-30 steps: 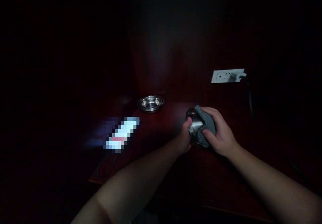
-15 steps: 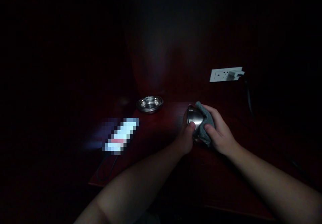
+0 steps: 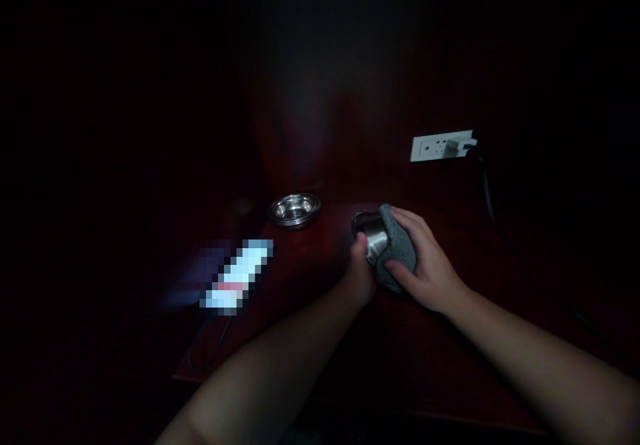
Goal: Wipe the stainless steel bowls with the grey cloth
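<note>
A shiny steel bowl (image 3: 376, 233), tilted on its side, is held between my hands above the dark red table. My left hand (image 3: 361, 270) grips its rim on the left, thumb on the metal, the other fingers hidden behind. My right hand (image 3: 425, 258) is closed round a grey-green cloth (image 3: 400, 248), which it presses against the bowl's outer side and base. Farther back to the left, a small stack of steel bowls (image 3: 294, 213) sits upright on the table, apart from both hands.
A lit phone-like screen (image 3: 239, 277), blurred into blocks, lies at the left with a thin cable (image 3: 220, 341) by it. On the back wall is a white socket plate (image 3: 430, 147) with a plug (image 3: 460, 145) and hanging cord. The table's front-left edge (image 3: 183, 377) shows; the surroundings are very dark.
Both hands and the bowl have shifted slightly left in view. The bowl has turned a little, and the cloth now covers more of its outer side. The camera view has moved slightly too.
</note>
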A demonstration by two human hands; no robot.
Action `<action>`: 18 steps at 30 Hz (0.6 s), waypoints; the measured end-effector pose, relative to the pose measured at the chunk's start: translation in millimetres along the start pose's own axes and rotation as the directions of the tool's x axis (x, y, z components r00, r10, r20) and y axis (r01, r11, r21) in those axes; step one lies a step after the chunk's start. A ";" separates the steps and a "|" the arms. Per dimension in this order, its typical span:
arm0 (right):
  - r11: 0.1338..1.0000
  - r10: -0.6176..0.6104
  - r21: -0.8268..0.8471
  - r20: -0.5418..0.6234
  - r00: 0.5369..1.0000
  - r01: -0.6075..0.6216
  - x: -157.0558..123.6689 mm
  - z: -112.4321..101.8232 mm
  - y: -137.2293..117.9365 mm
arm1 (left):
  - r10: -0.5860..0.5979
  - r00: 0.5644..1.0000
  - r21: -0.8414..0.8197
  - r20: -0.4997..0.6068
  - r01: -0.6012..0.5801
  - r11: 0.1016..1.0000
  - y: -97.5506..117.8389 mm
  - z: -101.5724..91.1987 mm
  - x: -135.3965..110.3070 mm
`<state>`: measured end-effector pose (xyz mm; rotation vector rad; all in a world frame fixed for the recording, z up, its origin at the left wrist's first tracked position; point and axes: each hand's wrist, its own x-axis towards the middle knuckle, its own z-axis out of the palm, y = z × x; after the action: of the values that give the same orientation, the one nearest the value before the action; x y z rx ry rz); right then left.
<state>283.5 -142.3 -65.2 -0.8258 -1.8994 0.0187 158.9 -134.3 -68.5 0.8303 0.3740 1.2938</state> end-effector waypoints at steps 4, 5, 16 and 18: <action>1.000 0.001 0.030 -0.012 1.000 0.000 0.8 -1.6 3.2 | -0.033 0.999 -0.024 0.001 0.033 0.999 -1.7 -0.9 -0.7; 0.999 0.002 0.039 -0.014 1.000 -0.001 1.0 -1.8 3.8 | -0.040 0.999 -0.029 0.009 0.040 0.999 -2.4 -1.4 -0.6; 0.992 0.052 0.116 -0.017 0.998 -0.050 2.8 -4.2 5.4 | -0.027 0.995 0.035 0.097 0.023 0.999 -10.1 -9.0 2.5; 0.989 0.067 0.137 -0.018 0.998 -0.064 2.4 -4.2 6.5 | -0.045 0.995 0.047 0.084 0.041 0.998 -13.6 -12.4 4.0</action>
<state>289.8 -137.5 -63.7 -0.7920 -1.8273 0.1766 161.1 -127.1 -85.7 0.9078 0.3521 1.2098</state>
